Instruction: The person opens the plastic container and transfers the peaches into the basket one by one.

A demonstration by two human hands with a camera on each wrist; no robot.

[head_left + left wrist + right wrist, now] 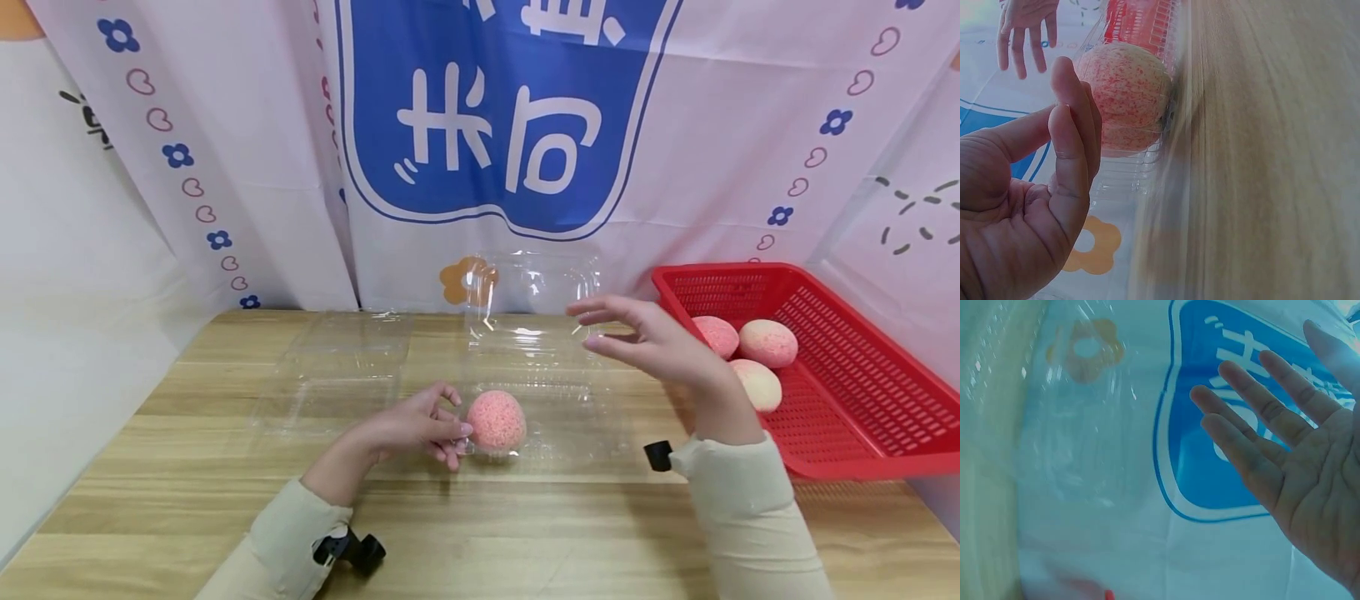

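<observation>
A pink speckled ball sits in the near left part of a clear plastic container, whose lid stands raised at the back. My left hand is at the container's left edge, beside the ball. In the left wrist view, thumb and curled fingers meet in front of the ball, seemingly pinching the container's edge; the exact contact is hidden. Above the container's right side hovers my right hand, touching nothing. Its fingers are spread and fairly straight in the right wrist view.
A red basket at the right holds several pink and cream balls. Another clear container, with its lid up, stands to the left on the wooden table. A printed cloth hangs behind.
</observation>
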